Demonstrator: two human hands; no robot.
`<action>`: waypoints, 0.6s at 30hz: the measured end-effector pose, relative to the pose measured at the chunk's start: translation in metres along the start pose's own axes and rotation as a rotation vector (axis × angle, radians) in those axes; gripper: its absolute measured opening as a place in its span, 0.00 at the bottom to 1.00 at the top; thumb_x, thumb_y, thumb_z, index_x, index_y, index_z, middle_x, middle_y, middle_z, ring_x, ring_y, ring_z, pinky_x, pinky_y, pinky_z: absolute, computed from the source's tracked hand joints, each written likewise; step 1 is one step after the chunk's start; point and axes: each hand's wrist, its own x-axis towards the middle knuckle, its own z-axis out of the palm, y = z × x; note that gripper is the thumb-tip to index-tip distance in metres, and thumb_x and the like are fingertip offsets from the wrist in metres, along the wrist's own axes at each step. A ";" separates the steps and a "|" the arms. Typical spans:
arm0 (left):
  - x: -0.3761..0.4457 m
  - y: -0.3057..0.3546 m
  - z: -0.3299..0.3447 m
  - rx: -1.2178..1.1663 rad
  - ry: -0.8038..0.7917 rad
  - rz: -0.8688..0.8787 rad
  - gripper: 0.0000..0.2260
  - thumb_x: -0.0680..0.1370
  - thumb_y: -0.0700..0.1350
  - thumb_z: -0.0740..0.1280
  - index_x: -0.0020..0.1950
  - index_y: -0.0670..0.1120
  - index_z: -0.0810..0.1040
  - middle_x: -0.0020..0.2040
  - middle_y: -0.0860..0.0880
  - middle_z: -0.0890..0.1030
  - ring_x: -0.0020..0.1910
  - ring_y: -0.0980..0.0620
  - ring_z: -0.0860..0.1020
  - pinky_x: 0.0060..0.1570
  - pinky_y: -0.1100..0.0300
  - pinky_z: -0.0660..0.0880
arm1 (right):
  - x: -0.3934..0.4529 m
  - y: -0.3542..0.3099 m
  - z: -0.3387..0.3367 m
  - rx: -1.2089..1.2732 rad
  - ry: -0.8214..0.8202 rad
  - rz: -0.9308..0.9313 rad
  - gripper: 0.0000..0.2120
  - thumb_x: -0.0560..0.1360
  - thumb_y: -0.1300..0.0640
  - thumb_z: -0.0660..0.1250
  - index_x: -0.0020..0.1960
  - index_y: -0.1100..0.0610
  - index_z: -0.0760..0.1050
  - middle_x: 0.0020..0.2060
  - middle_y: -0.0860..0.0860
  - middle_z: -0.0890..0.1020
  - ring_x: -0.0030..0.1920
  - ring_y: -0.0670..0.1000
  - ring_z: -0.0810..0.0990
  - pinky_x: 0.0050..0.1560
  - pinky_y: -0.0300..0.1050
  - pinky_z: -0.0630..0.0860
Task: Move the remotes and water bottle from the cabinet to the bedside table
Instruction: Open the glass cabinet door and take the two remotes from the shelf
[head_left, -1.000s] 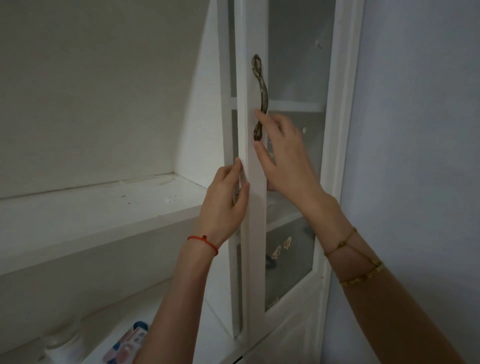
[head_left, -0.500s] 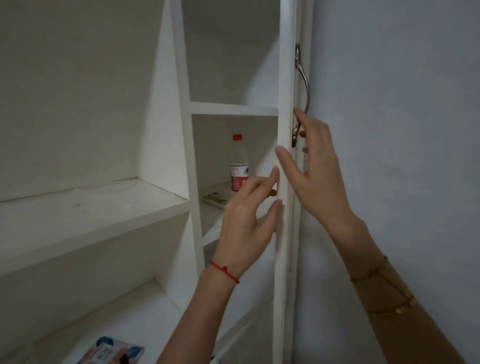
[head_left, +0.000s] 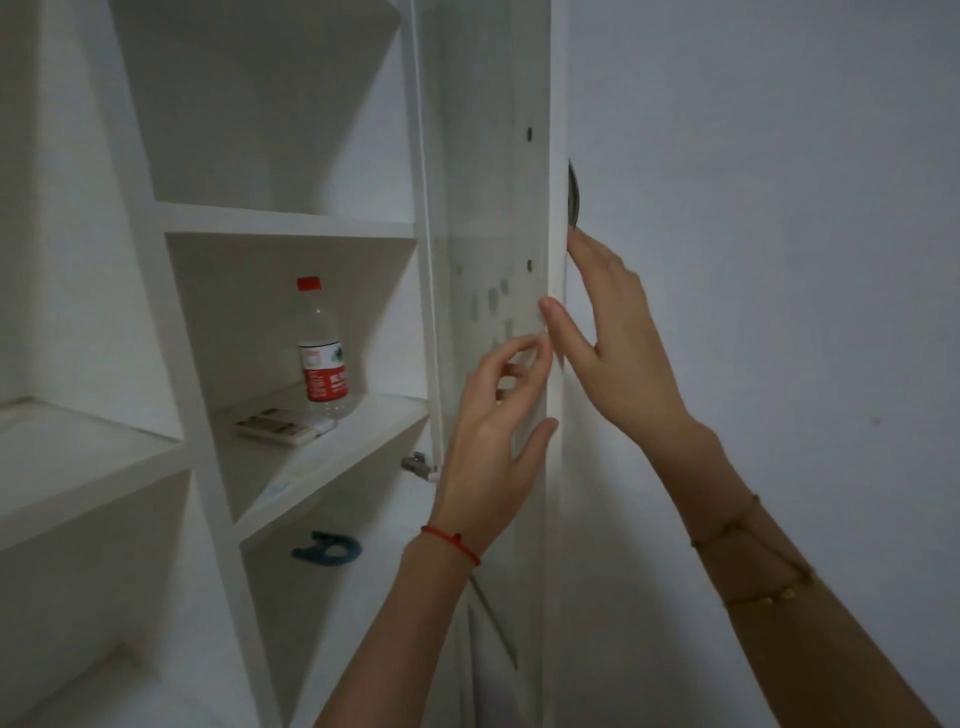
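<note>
- White cabinet stands with its glass door swung wide, the door seen almost edge-on against the pale wall.
- Clear plastic water bottle with a red cap and red label stands upright on the middle shelf, towards the back of that compartment.
- Just in front of the bottle, to its left, the remotes lie flat on the same shelf, side by side and nearer the shelf's front edge; how many there are is hard to tell.
- Left hand, with a red string round the wrist, is at the inner face of the door near its free edge; the fingers are loosely curled and spread, pinching nothing, and the thumb rests against the door frame.
- Right hand is open with fingers stretched, the thumb on the door's free edge and the fingertips reaching up behind it just below the dark metal handle, not closed round anything.
- On the shelf below lies a blue object, too blurred to name.
- Both hands are well apart from the bottle and the remotes.
</note>
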 end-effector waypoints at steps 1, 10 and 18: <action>0.003 0.000 0.006 0.023 -0.017 0.009 0.29 0.76 0.40 0.68 0.76 0.46 0.63 0.73 0.49 0.65 0.70 0.52 0.66 0.70 0.60 0.65 | -0.001 0.006 -0.003 -0.012 0.002 0.000 0.27 0.82 0.46 0.55 0.78 0.53 0.56 0.75 0.48 0.64 0.75 0.48 0.63 0.74 0.51 0.63; 0.021 -0.010 0.069 0.093 -0.055 0.064 0.31 0.79 0.43 0.63 0.79 0.46 0.52 0.78 0.48 0.57 0.78 0.54 0.56 0.76 0.53 0.59 | 0.000 0.048 -0.023 -0.236 0.049 -0.005 0.28 0.83 0.49 0.55 0.79 0.57 0.52 0.77 0.51 0.61 0.74 0.52 0.63 0.74 0.43 0.60; 0.042 -0.021 0.124 0.157 -0.195 0.102 0.33 0.81 0.46 0.59 0.79 0.48 0.43 0.80 0.50 0.44 0.79 0.54 0.44 0.78 0.51 0.47 | 0.013 0.106 -0.034 -0.390 0.038 -0.017 0.27 0.84 0.54 0.54 0.79 0.57 0.51 0.79 0.51 0.57 0.78 0.51 0.57 0.77 0.42 0.52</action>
